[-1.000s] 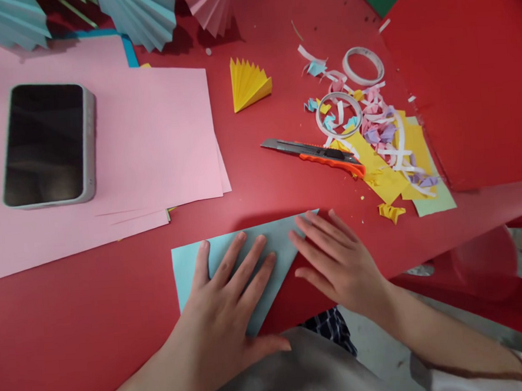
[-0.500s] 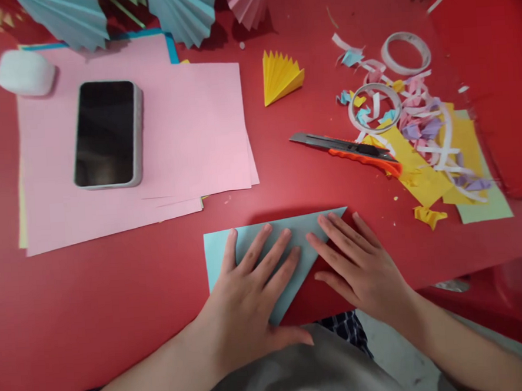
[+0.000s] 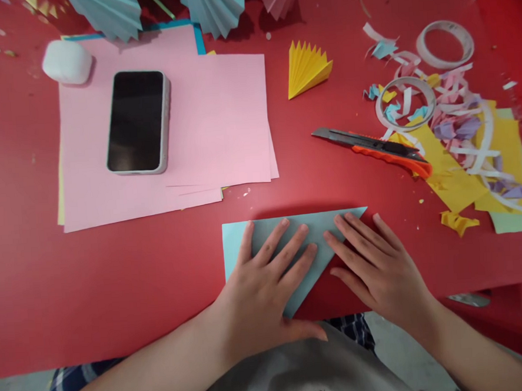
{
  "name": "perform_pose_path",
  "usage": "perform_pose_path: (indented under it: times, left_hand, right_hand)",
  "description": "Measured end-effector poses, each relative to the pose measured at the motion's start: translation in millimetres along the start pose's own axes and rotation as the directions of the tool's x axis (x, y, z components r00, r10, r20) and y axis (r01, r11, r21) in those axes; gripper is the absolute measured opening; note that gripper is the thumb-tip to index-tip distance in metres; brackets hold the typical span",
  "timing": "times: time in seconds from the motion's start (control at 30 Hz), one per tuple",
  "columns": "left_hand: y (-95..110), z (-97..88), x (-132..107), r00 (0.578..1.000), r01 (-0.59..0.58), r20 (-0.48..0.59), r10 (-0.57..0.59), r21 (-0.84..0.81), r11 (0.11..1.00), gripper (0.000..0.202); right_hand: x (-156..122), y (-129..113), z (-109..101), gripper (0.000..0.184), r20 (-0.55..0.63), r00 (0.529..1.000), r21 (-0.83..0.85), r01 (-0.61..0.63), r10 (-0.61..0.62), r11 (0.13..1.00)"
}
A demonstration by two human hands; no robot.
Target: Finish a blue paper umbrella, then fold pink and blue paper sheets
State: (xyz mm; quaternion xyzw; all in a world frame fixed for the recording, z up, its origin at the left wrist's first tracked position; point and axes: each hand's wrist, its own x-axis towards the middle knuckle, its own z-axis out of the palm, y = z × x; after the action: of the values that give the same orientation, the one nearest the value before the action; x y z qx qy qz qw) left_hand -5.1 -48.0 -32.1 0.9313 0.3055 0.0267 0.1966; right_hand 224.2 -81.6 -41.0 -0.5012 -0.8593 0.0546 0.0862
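A light blue paper folded into a triangle lies on the red table near its front edge. My left hand lies flat on the paper with fingers spread. To its right, my right hand rests open, its fingertips on the paper's slanted fold edge. Neither hand holds anything.
A stack of pink sheets with a phone on it lies behind, a white case at its corner. An orange utility knife, a yellow paper fan, tape rings and paper scraps lie right. Pleated fans line the back.
The view has swung left, so everything sits further right in the picture and the white case has come into sight. Both hands stay flat on the blue paper.
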Motion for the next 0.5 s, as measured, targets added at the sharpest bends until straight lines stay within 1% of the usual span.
perform_pose_path:
  times: [0.3, 0.5]
  left_hand:
    - [0.5, 3.1, -2.0, 1.0, 0.008, 0.02, -0.008, 0.008, 1.0, 0.087]
    - [0.7, 3.1, -1.6, 1.0, 0.008, 0.001, -0.008, 0.005, 1.0, 0.087]
  right_hand:
    - [-0.8, 1.0, 0.1, 0.045, -0.006, 1.0, -0.02, 0.013, -0.013, 1.0]
    - [-1.0, 2.0, -0.1, 0.049, -0.001, 1.0, -0.02, 0.011, -0.011, 1.0]
